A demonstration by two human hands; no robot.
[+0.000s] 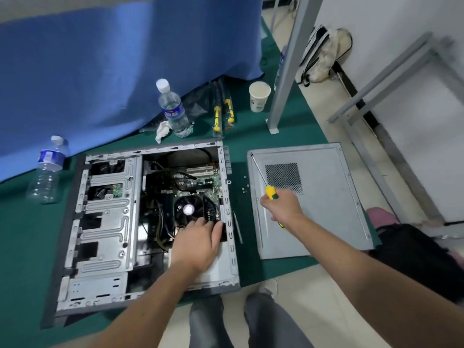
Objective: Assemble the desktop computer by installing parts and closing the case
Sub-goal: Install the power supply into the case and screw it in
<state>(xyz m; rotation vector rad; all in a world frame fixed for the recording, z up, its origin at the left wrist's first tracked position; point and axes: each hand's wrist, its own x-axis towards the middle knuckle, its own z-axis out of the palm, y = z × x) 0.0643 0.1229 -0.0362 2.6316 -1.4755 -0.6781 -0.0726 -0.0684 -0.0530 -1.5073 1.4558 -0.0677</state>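
An open grey computer case (105, 222) lies flat on a green mat, showing its drive cage, motherboard and a black CPU fan (190, 209). My left hand (198, 239) reaches into the case just below the fan, fingers bent down onto a dark part at the case's right edge; what they hold is hidden. My right hand (283, 205) grips a yellow-handled screwdriver (270, 192), its long shaft pointing up-left over the detached grey side panel (326, 209). A few small screws (244, 183) lie on the mat between case and panel.
Two water bottles (173, 109) (49, 169), a paper cup (259, 96), two more yellow-handled screwdrivers (223, 114) and a crumpled tissue sit behind the case. A blue cloth hangs at the back. Grey metal legs (288, 66) stand at the right. My legs are at the bottom.
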